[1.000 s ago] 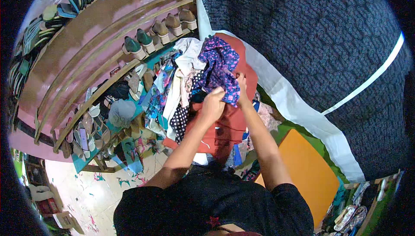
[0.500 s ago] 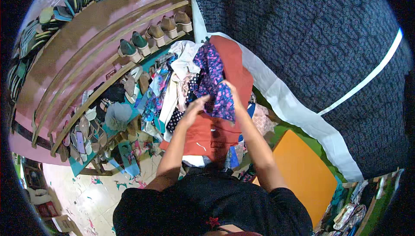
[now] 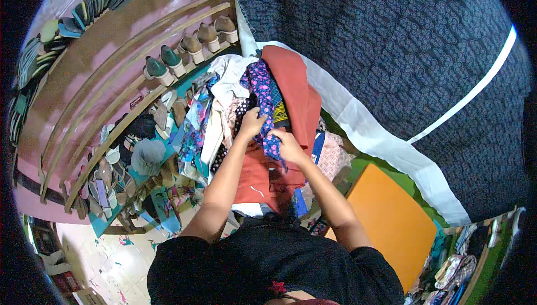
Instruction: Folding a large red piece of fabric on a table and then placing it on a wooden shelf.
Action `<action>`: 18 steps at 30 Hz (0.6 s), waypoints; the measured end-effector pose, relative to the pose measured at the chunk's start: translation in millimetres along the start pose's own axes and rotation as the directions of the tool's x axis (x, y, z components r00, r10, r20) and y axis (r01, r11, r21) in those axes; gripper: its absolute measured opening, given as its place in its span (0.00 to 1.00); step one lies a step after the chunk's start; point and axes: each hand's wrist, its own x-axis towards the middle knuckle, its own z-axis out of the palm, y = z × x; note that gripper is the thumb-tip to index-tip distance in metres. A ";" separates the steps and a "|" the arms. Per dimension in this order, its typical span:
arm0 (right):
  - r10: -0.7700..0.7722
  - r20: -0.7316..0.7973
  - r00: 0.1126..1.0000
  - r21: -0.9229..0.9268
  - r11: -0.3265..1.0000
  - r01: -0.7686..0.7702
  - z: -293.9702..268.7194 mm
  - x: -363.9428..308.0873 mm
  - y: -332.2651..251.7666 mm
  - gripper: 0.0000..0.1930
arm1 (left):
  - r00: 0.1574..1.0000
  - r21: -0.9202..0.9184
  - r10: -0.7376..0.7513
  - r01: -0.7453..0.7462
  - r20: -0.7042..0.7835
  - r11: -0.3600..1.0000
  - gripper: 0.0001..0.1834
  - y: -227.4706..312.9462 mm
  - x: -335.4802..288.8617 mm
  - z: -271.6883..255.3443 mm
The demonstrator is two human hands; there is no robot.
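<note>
A purple-blue cloth with pink flowers [image 3: 260, 84] is gathered into a narrow strip in front of me, on top of a heap of garments. My left hand [image 3: 253, 124] is closed on its left edge. Lower down, my right hand [image 3: 289, 147] pinches the cloth's near end. Rust-red fabric [image 3: 293, 84] spreads under and to the right of it. Between the two shows a dark cloth with a yellow pattern [image 3: 281, 116]. On the left of the heap lie a white garment [image 3: 230, 76], a dark polka-dot cloth [image 3: 240, 106] and a blue printed cloth [image 3: 196, 123].
At the left stands a wooden shoe rack [image 3: 142, 95] with several green and brown shoes on it. A flat orange panel [image 3: 389, 221] is by my right arm. Dark patterned fabric [image 3: 380, 53] with a white border hangs at the right. Scraps litter the tiled floor [image 3: 120, 263].
The flowered cloth was spread wider and is now bunched narrow. My hands have closed on it, the right one coming lower. The yellow-patterned cloth has come into sight.
</note>
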 end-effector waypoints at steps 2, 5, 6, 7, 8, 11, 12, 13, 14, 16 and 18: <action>-0.074 0.004 0.997 -0.066 0.995 0.074 -14.5 11.6 7.1 0.13 | 0.972 0.110 0.060 -0.036 -0.225 0.993 0.12 -4.4 -6.1 9.6; -0.159 -0.147 0.976 -0.300 0.948 0.109 -31.2 35.9 11.4 0.15 | 0.962 0.071 -0.036 0.057 -0.270 0.996 0.10 -12.9 -6.4 -4.4; -0.149 -0.357 0.922 -0.409 0.912 -0.011 -35.4 43.8 12.7 0.10 | 0.945 0.087 0.034 -0.006 -0.326 0.996 0.11 -21.2 -5.6 -7.7; -0.165 -0.542 0.824 -0.483 0.864 -0.145 -36.3 50.0 11.9 0.09 | 0.917 0.108 0.101 -0.063 -0.385 0.992 0.11 -35.0 -5.6 -12.4; -0.167 -0.533 0.830 -0.481 0.866 -0.135 -34.8 54.4 10.8 0.09 | 0.933 0.126 0.131 -0.094 -0.334 0.988 0.13 -48.6 -0.8 -21.4; 0.077 -0.565 0.821 -0.632 0.600 -0.491 -35.8 56.4 30.2 0.14 | 0.940 0.392 -0.010 0.152 -0.341 0.908 0.17 6.9 -16.2 -26.6; 0.118 -0.561 0.820 -0.561 0.674 -0.480 -37.2 55.7 45.8 0.14 | 0.929 0.507 0.018 0.186 -0.370 0.842 0.21 35.5 -21.6 -27.9; 0.154 -0.551 0.820 -0.484 0.741 -0.465 -39.1 55.6 62.0 0.14 | 0.905 0.542 0.176 0.069 -0.387 0.838 0.23 50.9 -23.4 -23.2; 0.082 -0.565 0.821 -0.448 0.805 -0.389 -44.4 54.5 79.9 0.12 | 0.887 0.505 0.314 -0.110 -0.338 0.856 0.24 67.6 -23.8 -15.9; 0.115 -0.588 0.800 -0.333 0.867 -0.370 -42.6 55.8 66.6 0.11 | 0.908 0.492 0.402 -0.299 -0.117 0.818 0.24 69.7 -23.4 -4.9; 0.232 -0.601 0.765 -0.180 0.893 -0.412 -49.3 54.2 39.0 0.10 | 0.901 0.540 0.430 -0.333 -0.059 0.773 0.25 56.4 -22.2 6.3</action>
